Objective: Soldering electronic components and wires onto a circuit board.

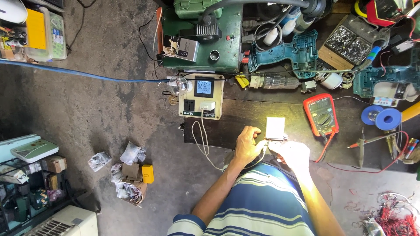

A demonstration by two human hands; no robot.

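Left hand (247, 146) and right hand (294, 155), fingers curled closed, both grip small white box (275, 128) at tabletop (227, 126) near edge; box sits just above fingers.

A small pale rectangular device (275, 128) lies flat on the dark bench, brightly lit.

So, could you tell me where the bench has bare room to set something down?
The dark benchtop is bare between the cream meter box and the red multimeter, above both hands and the small lit part. The back row by the teal drill is crowded.
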